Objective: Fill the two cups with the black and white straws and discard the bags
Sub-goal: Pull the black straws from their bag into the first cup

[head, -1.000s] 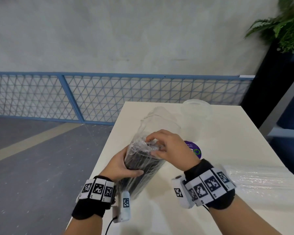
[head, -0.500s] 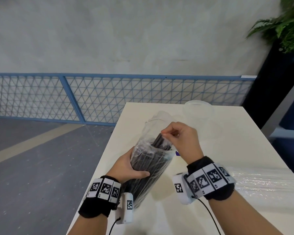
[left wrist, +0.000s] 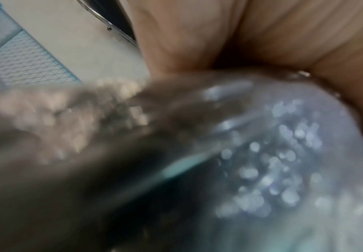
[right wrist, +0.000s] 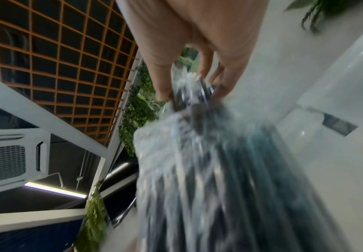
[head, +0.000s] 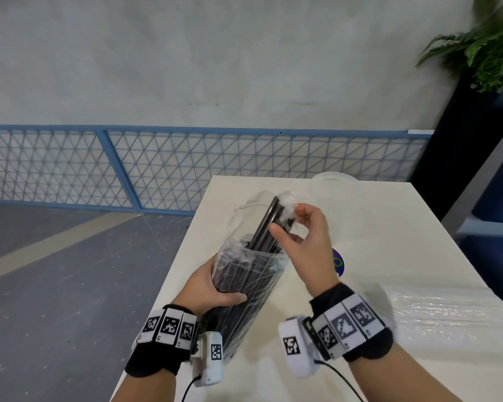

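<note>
Over the near left part of the white counter (head: 389, 227), the left hand (head: 208, 288) has its grip wrapped round the middle of a clear bag of black straws (head: 244, 285), held tilted with the open top away from the person. The right hand (head: 308, 242) pinches a few black straws (head: 269, 224) between thumb and fingers, raised partway out of the bag's mouth. A clear plastic cup (head: 333, 181) stands near the far edge. A bag of white straws (head: 447, 311) lies on the right side.
</note>
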A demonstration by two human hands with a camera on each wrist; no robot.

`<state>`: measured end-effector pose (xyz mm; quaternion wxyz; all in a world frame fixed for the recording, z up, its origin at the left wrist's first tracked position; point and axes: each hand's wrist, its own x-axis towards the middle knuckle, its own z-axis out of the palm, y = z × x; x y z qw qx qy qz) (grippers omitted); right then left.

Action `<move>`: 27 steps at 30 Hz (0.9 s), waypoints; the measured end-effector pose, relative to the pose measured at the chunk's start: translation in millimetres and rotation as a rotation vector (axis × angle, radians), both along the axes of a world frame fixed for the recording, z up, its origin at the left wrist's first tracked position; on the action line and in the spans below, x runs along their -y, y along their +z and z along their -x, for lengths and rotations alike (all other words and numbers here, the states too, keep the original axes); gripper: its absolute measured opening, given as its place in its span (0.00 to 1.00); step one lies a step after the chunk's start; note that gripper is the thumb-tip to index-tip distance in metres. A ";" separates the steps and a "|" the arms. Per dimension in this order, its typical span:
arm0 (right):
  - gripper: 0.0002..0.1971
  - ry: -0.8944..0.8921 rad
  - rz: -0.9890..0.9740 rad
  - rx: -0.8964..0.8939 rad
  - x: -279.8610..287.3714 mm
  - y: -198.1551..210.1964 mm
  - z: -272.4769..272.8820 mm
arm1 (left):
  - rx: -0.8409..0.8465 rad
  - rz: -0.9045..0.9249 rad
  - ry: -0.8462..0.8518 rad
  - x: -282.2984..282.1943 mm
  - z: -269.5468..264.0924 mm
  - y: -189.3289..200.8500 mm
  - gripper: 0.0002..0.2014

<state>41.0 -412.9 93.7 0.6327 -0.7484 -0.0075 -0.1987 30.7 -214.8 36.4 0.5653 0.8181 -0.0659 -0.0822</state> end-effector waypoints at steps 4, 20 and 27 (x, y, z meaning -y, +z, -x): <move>0.33 -0.114 -0.101 0.076 -19.9 -9.0 10.4 | 0.000 0.046 0.010 4.9 0.5 -1.2 0.38; 0.20 0.002 -0.260 -0.217 -24.7 -9.6 -6.4 | 0.034 0.020 0.000 19.3 4.0 -0.8 0.33; 0.15 0.021 -0.437 -0.099 -11.5 17.5 -24.5 | -0.018 0.062 0.040 12.5 3.3 -4.4 0.32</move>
